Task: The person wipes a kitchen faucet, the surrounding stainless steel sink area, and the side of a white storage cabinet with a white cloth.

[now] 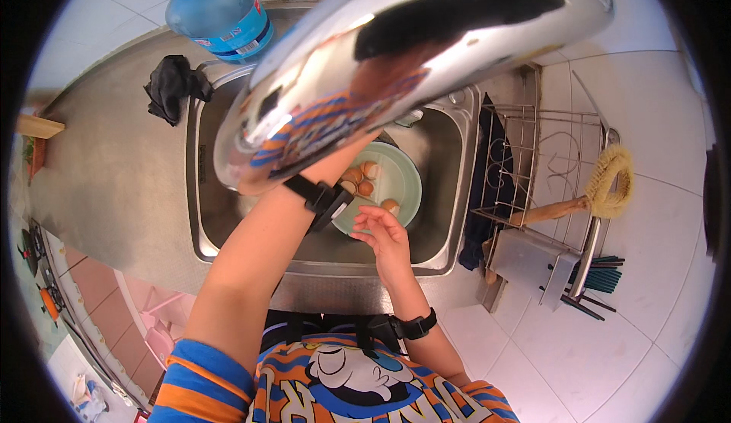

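A light green bowl (412, 186) stands in the stainless steel sink (442, 154), with several brown eggshells (370, 170) in it, some of them broken open. My right hand (381, 231) is at the bowl's near edge, fingers loosely curled and apart, holding nothing visible. The left arm reaches forward across the sink. A large chrome faucet (320, 103), very close to the camera, covers my left hand, so what it touches is hidden. Black bands are around both wrists.
Left of the sink lie a black cloth (171, 87) and a blue pump bottle (220, 17). On the right, a wire rack (514, 137) holds a dark cloth (477, 229) beside a pale bristle brush (608, 180) and a metal holder (522, 260) near dark green sticks (599, 274).
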`<control>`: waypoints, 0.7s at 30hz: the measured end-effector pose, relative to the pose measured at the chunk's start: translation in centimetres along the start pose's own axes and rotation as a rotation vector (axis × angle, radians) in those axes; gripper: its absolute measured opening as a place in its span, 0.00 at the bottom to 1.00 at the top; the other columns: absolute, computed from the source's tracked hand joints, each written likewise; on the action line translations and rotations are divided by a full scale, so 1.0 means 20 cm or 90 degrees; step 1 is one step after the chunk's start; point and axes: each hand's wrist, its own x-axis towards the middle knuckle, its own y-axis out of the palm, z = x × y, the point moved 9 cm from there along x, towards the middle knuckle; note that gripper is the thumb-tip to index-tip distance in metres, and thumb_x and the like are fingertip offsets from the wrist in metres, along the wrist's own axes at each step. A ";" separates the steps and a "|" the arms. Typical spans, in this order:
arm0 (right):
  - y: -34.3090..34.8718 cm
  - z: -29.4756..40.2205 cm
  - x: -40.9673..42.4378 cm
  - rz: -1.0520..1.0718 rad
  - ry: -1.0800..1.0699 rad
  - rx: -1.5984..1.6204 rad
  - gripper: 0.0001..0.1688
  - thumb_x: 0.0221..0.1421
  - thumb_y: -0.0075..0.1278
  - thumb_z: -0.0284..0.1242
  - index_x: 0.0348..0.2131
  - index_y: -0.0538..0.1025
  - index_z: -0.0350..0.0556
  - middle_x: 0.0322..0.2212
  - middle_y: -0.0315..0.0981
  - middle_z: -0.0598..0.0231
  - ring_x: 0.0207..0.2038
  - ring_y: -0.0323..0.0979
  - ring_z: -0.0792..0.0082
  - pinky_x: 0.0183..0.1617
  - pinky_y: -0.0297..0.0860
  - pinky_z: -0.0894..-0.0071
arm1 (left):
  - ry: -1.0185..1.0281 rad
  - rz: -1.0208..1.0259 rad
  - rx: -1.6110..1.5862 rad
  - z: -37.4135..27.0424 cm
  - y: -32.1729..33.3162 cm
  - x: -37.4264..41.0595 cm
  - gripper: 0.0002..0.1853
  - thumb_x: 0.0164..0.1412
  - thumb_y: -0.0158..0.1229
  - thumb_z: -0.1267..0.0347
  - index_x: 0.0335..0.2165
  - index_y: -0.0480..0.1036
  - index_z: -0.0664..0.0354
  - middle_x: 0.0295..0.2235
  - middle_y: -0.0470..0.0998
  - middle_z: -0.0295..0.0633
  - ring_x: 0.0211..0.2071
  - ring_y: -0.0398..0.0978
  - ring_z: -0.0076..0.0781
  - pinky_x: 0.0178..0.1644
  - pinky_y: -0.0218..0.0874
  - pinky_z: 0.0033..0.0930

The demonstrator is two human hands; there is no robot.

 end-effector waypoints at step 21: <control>-0.13 0.01 -0.06 -0.055 -0.007 0.005 0.13 0.58 0.37 0.23 0.41 0.71 0.41 0.33 0.68 0.66 0.36 0.67 0.77 0.42 0.69 0.72 | -0.051 -0.120 0.007 0.17 0.06 -0.07 0.10 0.48 0.50 0.78 0.32 0.71 0.58 0.29 0.71 0.45 0.31 0.70 0.49 0.33 0.62 0.41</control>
